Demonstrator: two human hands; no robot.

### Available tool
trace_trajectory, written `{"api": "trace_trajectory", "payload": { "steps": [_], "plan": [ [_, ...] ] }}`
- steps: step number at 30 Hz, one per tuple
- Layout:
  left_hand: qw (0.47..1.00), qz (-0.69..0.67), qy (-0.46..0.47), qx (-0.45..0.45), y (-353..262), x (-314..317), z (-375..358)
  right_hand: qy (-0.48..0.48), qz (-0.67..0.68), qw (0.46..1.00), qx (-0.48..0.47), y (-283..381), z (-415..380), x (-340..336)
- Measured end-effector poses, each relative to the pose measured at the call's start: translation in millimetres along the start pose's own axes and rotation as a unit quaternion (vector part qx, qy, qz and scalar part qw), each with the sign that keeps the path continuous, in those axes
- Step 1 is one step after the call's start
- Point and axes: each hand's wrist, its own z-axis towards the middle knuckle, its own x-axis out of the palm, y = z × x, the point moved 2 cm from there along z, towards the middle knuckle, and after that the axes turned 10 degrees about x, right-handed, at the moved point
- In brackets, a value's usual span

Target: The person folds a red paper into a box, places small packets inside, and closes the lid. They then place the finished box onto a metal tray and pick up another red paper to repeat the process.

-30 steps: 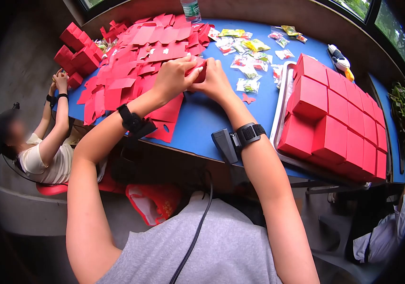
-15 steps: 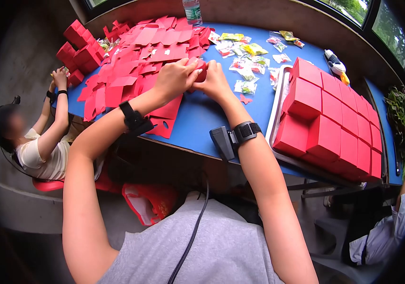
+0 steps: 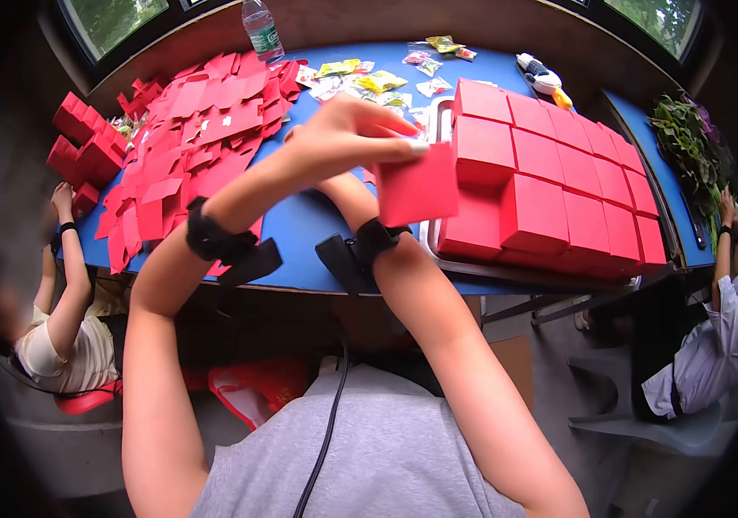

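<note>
My left hand (image 3: 347, 134) is closed on a small red box (image 3: 418, 186), held by its upper edge between thumb and fingers. The box hangs in the air beside the left end of a tray (image 3: 434, 211) stacked with closed red boxes (image 3: 550, 207). Behind my left hand and wrist lies my right hand (image 3: 294, 135), nearly all hidden, so its fingers do not show clearly. Flat red box blanks (image 3: 205, 129) lie piled on the blue table, to the left of both hands.
Small wrapped packets (image 3: 378, 80) and a water bottle (image 3: 262, 33) stand toward the back of the blue table (image 3: 300, 246). At left a co-worker (image 3: 67, 332) sits by stacked red boxes (image 3: 84, 142). Another person (image 3: 714, 337) handles leafy plants (image 3: 688, 147) at right.
My left hand has carried the red box right, toward the stacked boxes, crossing over my right hand. The hands were together around the box before. The view has turned right.
</note>
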Motion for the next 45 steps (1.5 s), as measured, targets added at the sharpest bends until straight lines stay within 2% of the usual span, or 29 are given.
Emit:
{"api": "trace_trajectory", "payload": {
  "steps": [1, 3, 6, 8, 11, 15, 19, 21, 23, 25, 27, 31, 34, 37, 38, 40, 43, 45],
  "plan": [
    [0.999, -0.014, 0.018, -0.027, 2.5, 14.4, 6.0, 0.003, -0.032, 0.999, 0.003, -1.3, 1.0, 1.2],
    [0.998, -0.009, 0.028, -0.053, 6.4, 30.6, 14.8, 0.065, 0.002, 0.996, 0.063, -0.5, 5.8, 7.1],
    [0.999, 0.017, -0.015, -0.037, 9.1, 37.3, 6.0, 0.068, 0.017, 0.995, 0.073, 1.2, 1.9, 6.5],
    [0.998, -0.021, -0.051, 0.035, 16.2, 36.1, -4.8, 0.067, -0.004, 0.995, 0.081, 7.0, 0.8, 6.8],
    [0.994, -0.081, -0.051, 0.05, 25.0, 38.6, -11.5, 0.067, 0.03, 0.992, 0.098, 10.5, 1.4, 10.9],
    [0.997, -0.025, -0.002, 0.068, 22.3, 39.8, -4.5, 0.046, 0.046, 0.996, 0.054, 6.1, -1.3, 7.3],
    [0.996, -0.018, -0.007, 0.088, 21.9, 58.0, -3.4, 0.078, 0.077, 0.992, 0.07, 7.3, 2.7, 3.8],
    [0.995, -0.025, -0.006, 0.094, 26.2, 61.9, -4.8, 0.064, 0.081, 0.993, 0.064, 8.5, 1.6, 3.3],
    [0.996, 0.039, 0.015, 0.078, 25.4, 63.2, -8.8, 0.071, 0.077, 0.992, 0.067, 9.7, 0.4, 0.3],
    [0.997, 0.044, -0.019, 0.063, 6.7, 72.1, -20.4, 0.068, 0.074, 0.993, 0.065, 8.0, 1.5, 3.6],
    [0.958, 0.232, -0.028, 0.168, -6.0, 75.4, -27.6, 0.067, 0.072, 0.993, 0.061, 7.6, 2.0, 5.4],
    [0.967, 0.205, -0.018, 0.153, -3.0, 81.5, -27.3, 0.082, 0.078, 0.991, 0.074, 10.8, 1.0, 3.3],
    [0.95, 0.197, 0.027, 0.242, -4.1, 83.9, -24.4, 0.076, 0.074, 0.992, 0.073, 8.6, 2.8, 5.6],
    [0.942, 0.203, 0.028, 0.265, -5.7, 86.6, -21.5, 0.071, 0.076, 0.992, 0.072, 8.2, 1.7, 5.0],
    [0.942, 0.203, 0.028, 0.264, -5.4, 86.6, -22.1, 0.073, 0.08, 0.991, 0.074, 9.3, 1.2, 4.2],
    [0.953, 0.224, -0.006, 0.205, -3.2, 84.6, -23.0, 0.08, 0.081, 0.99, 0.077, 11.0, 0.3, 1.2],
    [0.945, 0.256, -0.042, 0.198, -6.3, 78.0, -28.7, 0.081, 0.071, 0.991, 0.075, 9.0, 2.4, 4.7],
    [0.951, 0.249, -0.033, 0.178, -4.9, 74.9, -32.4, 0.075, 0.061, 0.993, 0.07, 7.4, 3.5, 6.3]
  ]
}}
